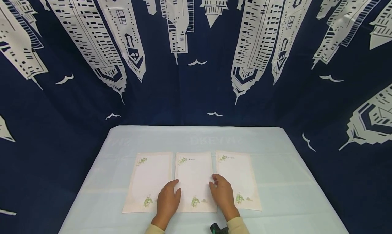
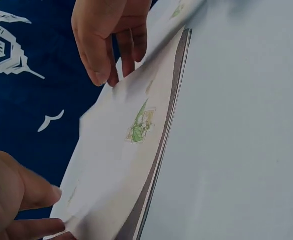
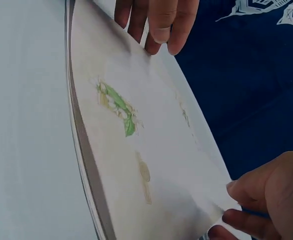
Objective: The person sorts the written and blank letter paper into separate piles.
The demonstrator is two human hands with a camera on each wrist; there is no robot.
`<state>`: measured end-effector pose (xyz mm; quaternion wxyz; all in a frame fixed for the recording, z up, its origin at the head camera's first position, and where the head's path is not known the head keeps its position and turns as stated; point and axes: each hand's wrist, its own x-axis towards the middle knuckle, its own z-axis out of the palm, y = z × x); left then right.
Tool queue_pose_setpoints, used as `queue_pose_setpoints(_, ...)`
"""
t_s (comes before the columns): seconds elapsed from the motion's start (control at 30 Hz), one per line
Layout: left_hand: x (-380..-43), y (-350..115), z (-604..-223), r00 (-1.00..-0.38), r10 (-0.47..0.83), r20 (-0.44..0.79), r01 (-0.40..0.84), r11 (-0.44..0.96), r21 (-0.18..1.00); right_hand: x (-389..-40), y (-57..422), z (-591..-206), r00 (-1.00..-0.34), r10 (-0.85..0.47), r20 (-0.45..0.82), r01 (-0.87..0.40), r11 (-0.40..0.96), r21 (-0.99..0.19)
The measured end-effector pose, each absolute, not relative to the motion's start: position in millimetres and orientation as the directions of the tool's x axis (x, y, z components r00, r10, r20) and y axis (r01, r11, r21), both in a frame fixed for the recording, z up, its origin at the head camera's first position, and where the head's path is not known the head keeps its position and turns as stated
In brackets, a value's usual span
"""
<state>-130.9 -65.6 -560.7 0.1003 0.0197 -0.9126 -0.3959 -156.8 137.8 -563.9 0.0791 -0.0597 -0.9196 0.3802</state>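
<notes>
Three printed sheets of stationery paper lie side by side on the table: a left sheet, a middle sheet and a right sheet. Each bears small green plant drawings. My left hand is at the left edge of the middle sheet, over part of the left one. On the opposite edge is my right hand, overlapping the right sheet. Both hands have mostly straight fingers against the edges. In the wrist views the middle paper bows slightly, with further layers beneath its near edge.
A pale cloth-covered table carries the papers. Dark blue cloth with white building prints hangs behind it and at its sides. A small black device shows by the right sleeve.
</notes>
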Motion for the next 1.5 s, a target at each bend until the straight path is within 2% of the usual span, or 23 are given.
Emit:
queue_pose_setpoints(0.17,-132,-64,-563,-0.964,-0.143,0.225,0.08,0.65,0.756,-158,140,-567,-0.971,0.219,0.098,0.057,0.607,-0.793)
queue_pose_setpoints(0.37,-135,-64,-564,-0.964,-0.163,0.213,0.075,0.598,0.798,-160,147,-568,-0.956,0.251,0.149,0.009,0.534,-0.845)
queue_pose_setpoints(0.53,-135,-62,-565,-0.967,-0.147,0.208,0.09,0.565,0.82,-161,157,-567,-0.95,0.28,0.136,0.011,0.467,-0.884)
queue_pose_setpoints(0.93,-152,-35,-566,-0.978,-0.066,0.196,0.134,0.523,0.842,-161,194,-556,-0.935,0.352,0.051,0.125,0.459,-0.879)
queue_pose_setpoints(1.2,-167,-3,-561,-0.987,0.025,0.162,0.155,0.464,0.872,-160,230,-551,-0.913,0.404,0.057,0.161,0.485,-0.86)
queue_pose_setpoints(1.5,-181,29,-568,-0.972,0.107,0.208,0.234,0.47,0.851,-158,263,-555,-0.882,0.471,0.02,0.236,0.479,-0.846)
